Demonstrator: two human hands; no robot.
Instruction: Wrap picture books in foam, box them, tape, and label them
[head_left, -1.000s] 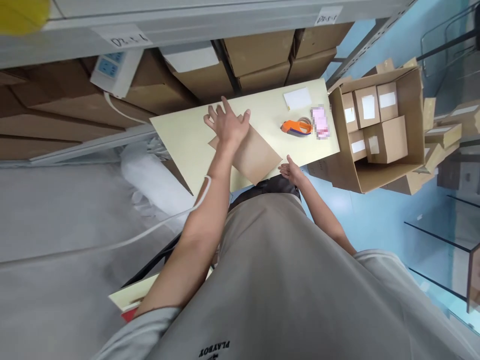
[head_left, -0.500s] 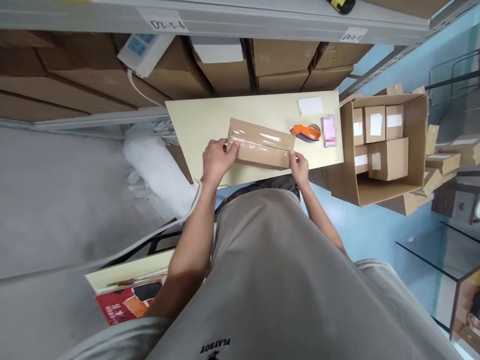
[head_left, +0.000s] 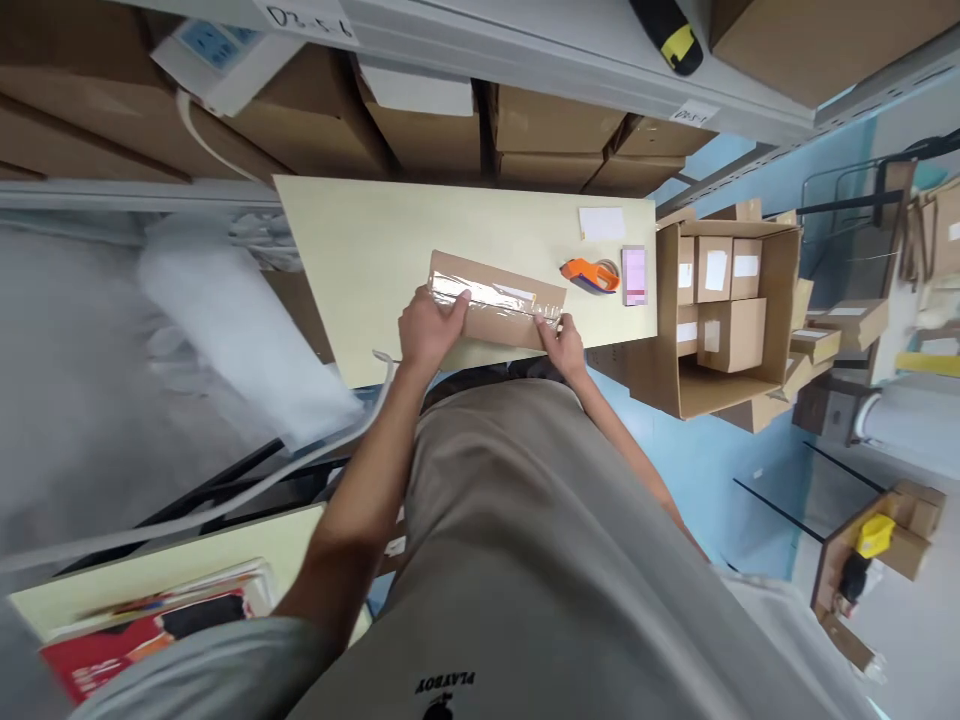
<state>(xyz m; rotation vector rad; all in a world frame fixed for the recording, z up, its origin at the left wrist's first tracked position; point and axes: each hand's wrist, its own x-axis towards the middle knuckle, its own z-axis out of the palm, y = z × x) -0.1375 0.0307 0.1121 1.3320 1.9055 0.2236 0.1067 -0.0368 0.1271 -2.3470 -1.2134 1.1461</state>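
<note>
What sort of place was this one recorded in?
Probably a stockroom or packing area: a shelf rail with handwritten code labels, an orange tape dispenser, and a big open carton holding smaller boxes.

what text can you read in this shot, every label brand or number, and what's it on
"PLAYBOY": on the grey shirt
"D3-5-6", handwritten, first character possibly 0: on the left shelf label
Right shelf label: begins like "D3-5", last character too blurred
Too small or blurred to read: the strip on the taped box, white labels on the small boxes, pink pad, red printed item
</note>
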